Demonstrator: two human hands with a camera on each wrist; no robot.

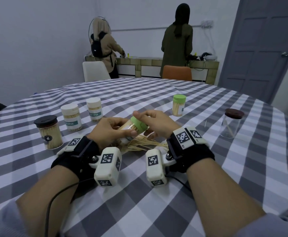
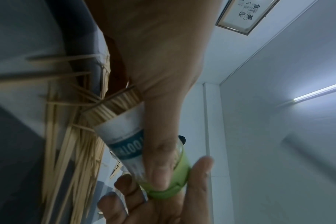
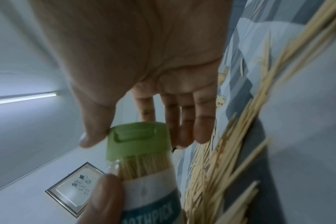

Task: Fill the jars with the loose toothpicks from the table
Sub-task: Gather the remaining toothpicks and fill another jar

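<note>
1. Checked grey-and-white tablecloth on the round table carries everything; four filled, capped jars stand at the far side, and a nearly empty clear jar with a dark red lid stands at the right, well apart.
2. Loose pale wooden toothpicks lie in a pile just under both hands.
3. Clear plastic toothpick jar with a white-and-teal label, packed full, is tilted above that pile.
4. Left hand grips the jar body, thumb curled over the label.
5. Right hand sits on the green plastic cap; thumb against one side, fingers close together behind it.
6. Likely step: seating the cap. Best done by bracing the jar firmly, pressing squarely until the cap sits flush, and checking no stick is trapped at the rim.
</note>
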